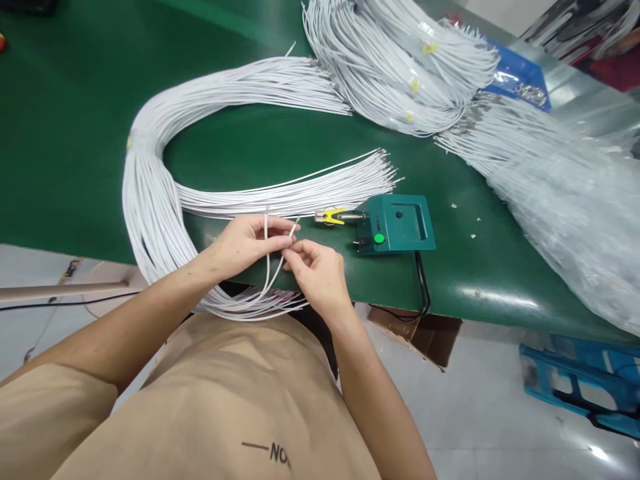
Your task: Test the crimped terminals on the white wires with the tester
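Observation:
Two white wires [267,250] stand up between my hands at the table's front edge, their short ends pointing away from me. My left hand [250,243] is closed, its thumb and fingers pinching the wires just below the ends. Beside it my right hand [320,273] has its fingertips pressed together at the slanted wire, almost touching the left fingers. Below, the wires curve down into more white wires hanging at my lap. A large curved bundle of white wires [155,127] surrounds this spot. Right of my hands sits a teal box-shaped device [395,227] with a green button and a yellow-handled clip [333,216].
Coiled white wire bundles [390,67] with yellow ties lie at the back, near a blue tray [520,77] of small metal parts. Plastic-wrapped wires [565,173] cover the right side. Below are a cardboard box [420,333] and a blue plastic stool [585,387].

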